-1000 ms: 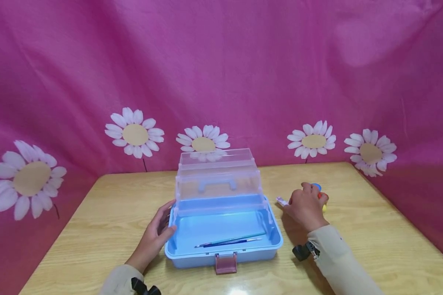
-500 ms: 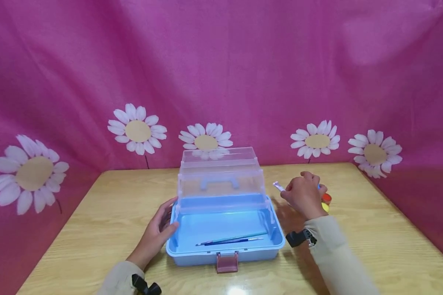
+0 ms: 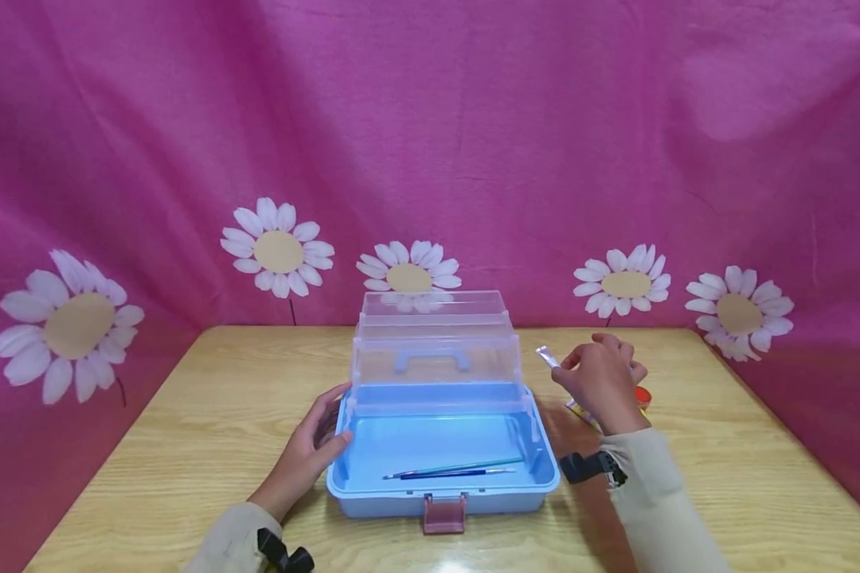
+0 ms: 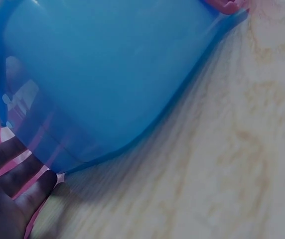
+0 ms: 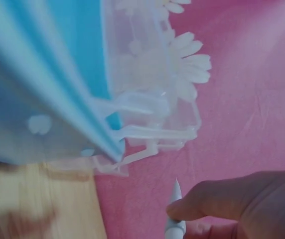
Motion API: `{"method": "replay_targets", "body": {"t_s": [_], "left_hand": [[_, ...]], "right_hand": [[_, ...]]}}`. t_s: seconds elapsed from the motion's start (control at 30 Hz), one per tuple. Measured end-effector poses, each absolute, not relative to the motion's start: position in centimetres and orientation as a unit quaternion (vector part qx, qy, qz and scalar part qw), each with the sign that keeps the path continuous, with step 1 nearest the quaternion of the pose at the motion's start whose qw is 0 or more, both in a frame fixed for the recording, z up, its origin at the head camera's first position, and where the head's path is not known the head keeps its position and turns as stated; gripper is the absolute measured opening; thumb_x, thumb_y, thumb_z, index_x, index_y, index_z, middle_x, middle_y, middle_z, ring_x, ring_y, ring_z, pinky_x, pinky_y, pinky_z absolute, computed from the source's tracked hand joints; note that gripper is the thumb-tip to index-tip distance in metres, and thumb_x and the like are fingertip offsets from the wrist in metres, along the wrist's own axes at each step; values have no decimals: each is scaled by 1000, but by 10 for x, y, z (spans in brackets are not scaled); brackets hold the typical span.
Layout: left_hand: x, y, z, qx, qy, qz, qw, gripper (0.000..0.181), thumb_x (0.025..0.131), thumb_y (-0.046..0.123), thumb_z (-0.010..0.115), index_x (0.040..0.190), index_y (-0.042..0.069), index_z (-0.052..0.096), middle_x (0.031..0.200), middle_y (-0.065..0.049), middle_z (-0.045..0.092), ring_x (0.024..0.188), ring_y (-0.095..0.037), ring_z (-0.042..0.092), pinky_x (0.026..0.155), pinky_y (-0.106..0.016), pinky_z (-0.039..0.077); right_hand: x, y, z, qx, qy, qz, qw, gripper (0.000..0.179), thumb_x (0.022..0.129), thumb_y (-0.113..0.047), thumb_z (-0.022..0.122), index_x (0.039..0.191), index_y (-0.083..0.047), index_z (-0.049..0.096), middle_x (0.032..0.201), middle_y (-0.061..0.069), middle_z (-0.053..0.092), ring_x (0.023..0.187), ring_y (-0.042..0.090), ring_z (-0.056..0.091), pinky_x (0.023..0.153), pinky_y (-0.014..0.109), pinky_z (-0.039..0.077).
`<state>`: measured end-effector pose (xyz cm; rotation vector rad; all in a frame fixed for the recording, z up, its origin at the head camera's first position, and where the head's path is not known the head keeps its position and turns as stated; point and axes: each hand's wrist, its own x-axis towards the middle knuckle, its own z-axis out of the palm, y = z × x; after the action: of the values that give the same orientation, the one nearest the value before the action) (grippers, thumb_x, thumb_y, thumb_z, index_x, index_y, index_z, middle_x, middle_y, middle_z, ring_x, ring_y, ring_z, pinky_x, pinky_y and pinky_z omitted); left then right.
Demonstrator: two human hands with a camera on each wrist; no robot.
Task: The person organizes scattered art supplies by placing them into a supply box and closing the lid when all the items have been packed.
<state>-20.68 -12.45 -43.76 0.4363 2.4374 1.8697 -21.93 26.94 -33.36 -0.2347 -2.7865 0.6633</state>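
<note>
A tube was pinched in the right hand. The left hand was spread round the box's left edge.

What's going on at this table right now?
A person is steadying an open blue box with their left hand, thumb over its rim. Their right hand pinches a small white tube-like item, outside the box on its right. Two thin brushes lie inside the box. A red-topped container is partly hidden behind the right hand.

no readable text or labels
</note>
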Motion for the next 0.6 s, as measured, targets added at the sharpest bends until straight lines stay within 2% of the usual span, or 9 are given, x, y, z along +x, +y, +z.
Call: {"method": "replay_targets", "body": {"t_s": [0.6], "left_hand": [[-207, -127, -438, 140, 781, 607, 31, 59, 95, 28, 61, 144, 44, 32, 152, -4, 35, 140, -28, 34, 111, -48, 31]], "right_hand": [[-210, 251, -315, -55, -961, 228, 147, 20, 79, -20, 75, 82, -1, 74, 135, 30, 42, 127, 49, 26, 88, 68, 22]]}}
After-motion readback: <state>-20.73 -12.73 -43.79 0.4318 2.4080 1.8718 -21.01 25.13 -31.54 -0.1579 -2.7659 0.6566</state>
